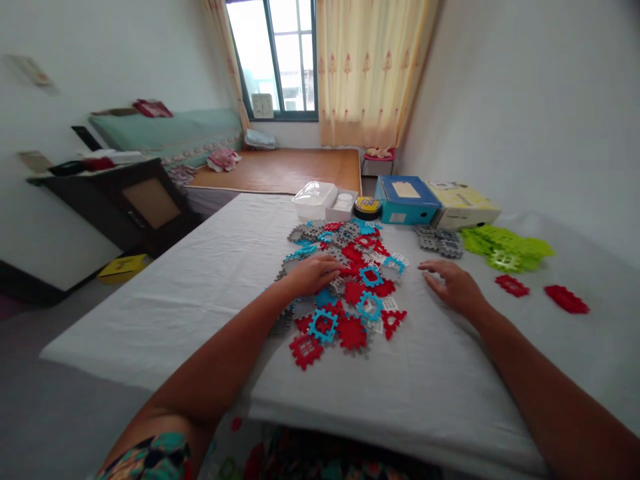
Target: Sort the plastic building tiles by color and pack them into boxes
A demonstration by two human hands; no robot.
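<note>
Over bare tablecloth (425, 370) edging the tiles (354, 293), right hand (457, 287) gapes; left hand (311, 275) shows unclear grip.

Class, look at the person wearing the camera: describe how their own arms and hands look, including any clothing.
The left hand and right hand are bare, with no gloves or watch showing. Both forearms are uncovered. On the left arm, a short sleeve has a bold pattern of teal, black and orange. The right sleeve is out of view.

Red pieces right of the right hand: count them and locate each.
2 visible: one red piece just in front of the green pile, another red piece farther right. More may be hidden underneath.
</note>
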